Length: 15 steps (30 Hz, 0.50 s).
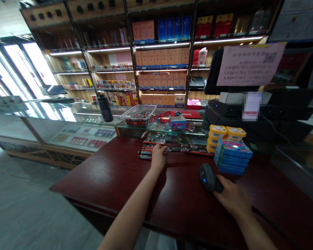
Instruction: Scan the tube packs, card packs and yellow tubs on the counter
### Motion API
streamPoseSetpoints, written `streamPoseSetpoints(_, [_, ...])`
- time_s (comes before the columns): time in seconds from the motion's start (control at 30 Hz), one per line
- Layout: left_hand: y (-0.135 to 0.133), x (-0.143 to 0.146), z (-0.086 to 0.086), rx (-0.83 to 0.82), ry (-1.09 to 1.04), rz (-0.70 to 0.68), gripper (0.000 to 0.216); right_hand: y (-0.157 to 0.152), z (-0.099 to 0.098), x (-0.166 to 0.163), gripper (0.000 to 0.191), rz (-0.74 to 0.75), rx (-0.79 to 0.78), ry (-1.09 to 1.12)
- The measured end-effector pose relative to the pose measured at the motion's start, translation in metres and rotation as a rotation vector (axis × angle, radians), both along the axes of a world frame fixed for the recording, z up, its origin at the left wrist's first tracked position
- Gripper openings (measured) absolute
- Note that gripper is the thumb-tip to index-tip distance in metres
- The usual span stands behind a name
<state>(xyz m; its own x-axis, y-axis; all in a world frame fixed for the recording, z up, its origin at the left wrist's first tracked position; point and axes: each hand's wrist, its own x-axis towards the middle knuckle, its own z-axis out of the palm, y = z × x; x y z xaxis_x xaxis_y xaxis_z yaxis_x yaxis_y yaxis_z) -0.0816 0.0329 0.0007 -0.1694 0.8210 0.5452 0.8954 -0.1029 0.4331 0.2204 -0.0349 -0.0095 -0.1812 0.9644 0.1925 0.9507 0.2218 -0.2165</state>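
My right hand (233, 196) is wrapped around the handle of a black barcode scanner (208, 176) with a blue light on it, held over the dark red desk (114, 177). My left hand (158, 158) reaches to the far side of the desk, its fingers curled together among rows of thin, stick-shaped packets (145, 152) with dark, printed wrappers. What those fingers grip is too small to make out. Left of the scanned-side clutter, more such sticks (182, 147) lie in a line. Close to the scanner stand a stack of blue boxes (233, 156) and yellow-lidded tubs (218, 131).
A clear plastic tray (139, 114) with sticks inside, a small blue-and-pink box (178, 123) and a black bottle (104, 108) stand on the glass counter. A monitor (214, 71) bearing a paper sign rises at right. The scanner cable (268, 222) trails right.
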Motion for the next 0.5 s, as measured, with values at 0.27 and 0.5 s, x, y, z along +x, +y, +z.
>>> streamPoseSetpoints(0.27, [0.023, -0.115, 0.015, -0.104, 0.129, 0.096, 0.036, 0.004, -0.007, -0.002, 0.031, 0.005, 0.065, -0.012])
streamPoseSetpoints(0.5, [0.034, -0.127, 0.003, -0.161, 0.195, 0.187, 0.039, 0.005, -0.008, -0.005, 0.031, -0.029, 0.054, -0.048])
